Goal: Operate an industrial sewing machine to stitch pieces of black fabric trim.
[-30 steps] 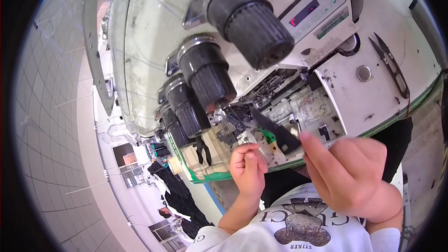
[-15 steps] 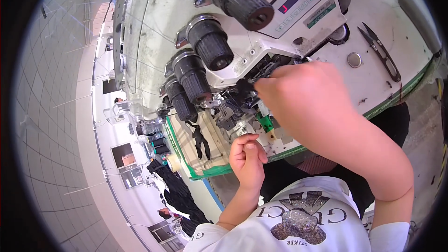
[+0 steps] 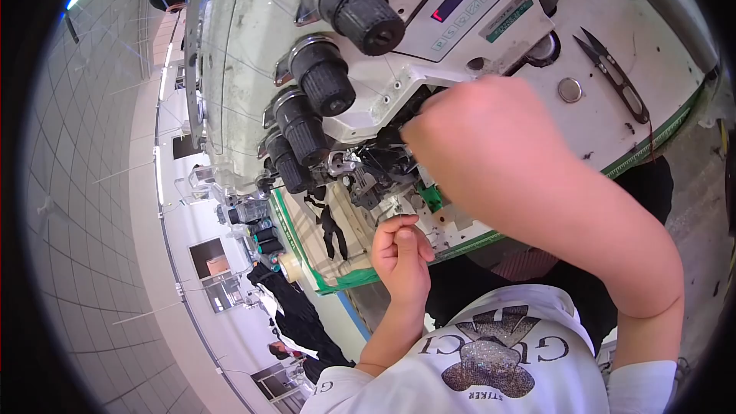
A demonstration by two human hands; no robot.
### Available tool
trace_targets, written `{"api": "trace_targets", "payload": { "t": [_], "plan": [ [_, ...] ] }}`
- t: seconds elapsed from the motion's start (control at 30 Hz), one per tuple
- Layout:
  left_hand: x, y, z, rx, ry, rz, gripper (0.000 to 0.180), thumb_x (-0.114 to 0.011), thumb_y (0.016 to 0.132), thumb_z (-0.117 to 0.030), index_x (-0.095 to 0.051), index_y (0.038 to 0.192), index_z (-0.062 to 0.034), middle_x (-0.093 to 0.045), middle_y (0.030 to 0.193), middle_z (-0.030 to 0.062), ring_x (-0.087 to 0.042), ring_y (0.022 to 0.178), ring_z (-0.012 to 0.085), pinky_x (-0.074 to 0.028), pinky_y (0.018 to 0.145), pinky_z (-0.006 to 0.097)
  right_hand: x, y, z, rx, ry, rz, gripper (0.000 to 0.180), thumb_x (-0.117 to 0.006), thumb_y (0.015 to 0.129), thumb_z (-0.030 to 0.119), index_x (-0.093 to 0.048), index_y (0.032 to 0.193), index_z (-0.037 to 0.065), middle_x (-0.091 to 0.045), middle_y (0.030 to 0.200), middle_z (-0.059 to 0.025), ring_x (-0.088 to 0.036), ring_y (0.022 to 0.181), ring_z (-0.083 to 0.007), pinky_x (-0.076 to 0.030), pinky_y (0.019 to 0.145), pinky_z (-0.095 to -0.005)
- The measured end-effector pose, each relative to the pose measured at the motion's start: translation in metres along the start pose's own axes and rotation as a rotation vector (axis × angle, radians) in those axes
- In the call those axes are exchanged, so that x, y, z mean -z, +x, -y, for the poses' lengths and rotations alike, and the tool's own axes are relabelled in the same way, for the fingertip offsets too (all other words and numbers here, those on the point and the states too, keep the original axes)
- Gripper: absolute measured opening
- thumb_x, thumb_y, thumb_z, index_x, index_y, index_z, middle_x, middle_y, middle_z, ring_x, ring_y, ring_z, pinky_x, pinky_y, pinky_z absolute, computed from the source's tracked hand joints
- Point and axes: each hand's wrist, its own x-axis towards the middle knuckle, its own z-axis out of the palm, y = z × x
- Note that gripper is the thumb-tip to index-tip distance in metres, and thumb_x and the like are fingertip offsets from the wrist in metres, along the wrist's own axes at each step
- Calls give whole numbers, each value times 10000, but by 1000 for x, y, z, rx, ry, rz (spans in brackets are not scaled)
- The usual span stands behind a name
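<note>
A white overlock sewing machine with several black tension dials fills the upper middle. My right hand reaches over its open front at the looper parts. That hand is bent into a fist shape, back toward the view; its fingertips and anything between them are hidden. Lower down, my left hand is raised just in front of the needle and presser foot area. Its fingers are curled in with the thumb against them, and whatever they pinch is too small to make out.
Thread snips and a small round metal disc lie on the tabletop at right. A measuring tape runs along the green edge. Black fabric strips lie left of the needle area. Further off are a person and dark garments.
The view has shifted slightly, so the machine appears a little further left. My right hand stays at the machine's open front, and my left hand keeps its curled shape near the presser foot.
</note>
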Motion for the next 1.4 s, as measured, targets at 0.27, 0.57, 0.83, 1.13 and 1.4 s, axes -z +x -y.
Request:
{"api": "trace_targets", "payload": {
  "t": [0.27, 0.57, 0.83, 1.13, 1.4],
  "plan": [
    [7, 0, 4, -5, 31, 3, 208, -535, 1004, -166, -567, 1037, 36, -515, 645, 15, -459, 514, 71, -367, 498, 202, 2, -45, 13, 3, 65, -157, 288, -690, 670, 91, -673, 950, 28, -461, 623, -19, -537, 517, -178, -405, 450, -322],
    [5, -1, 3, -17, 115, -17, 192, -527, 1006, -160, -570, 1033, 25, -520, 642, 15, -461, 518, 69, -364, 496, 201, -25, -60, 31, 3, -208, -99, 362, -637, 634, 131, -687, 967, -3, -464, 686, -2, -523, 562, -140, -399, 446, -288],
    [8, 3, 5, -15, 141, -31, 181, -507, 1002, -130, -566, 1021, 40, -515, 616, 18, -444, 483, 64, -347, 468, 199, -30, -56, 30, -42, -188, -62, 397, -626, 652, 121, -675, 1023, -10, -450, 686, 3, -501, 551, -130, -387, 447, -275],
    [11, 0, 14, -41, 188, -45, 174, -519, 995, -126, -568, 1002, 41, -517, 606, 18, -444, 479, 62, -338, 467, 196, -28, -55, 24, -49, -145, -22, 432, -631, 594, 118, -671, 1002, -19, -464, 669, 0, -515, 528, -133, -379, 416, -274],
    [9, 3, 15, -112, 299, -23, 184, -534, 995, -142, -572, 997, 38, -522, 618, 16, -452, 487, 60, -344, 473, 194, -25, -51, 22, -56, -131, -82, 487, -626, 598, 136, -656, 1056, -26, -436, 683, 3, -500, 536, -125, -381, 437, -266]
  ]
}}
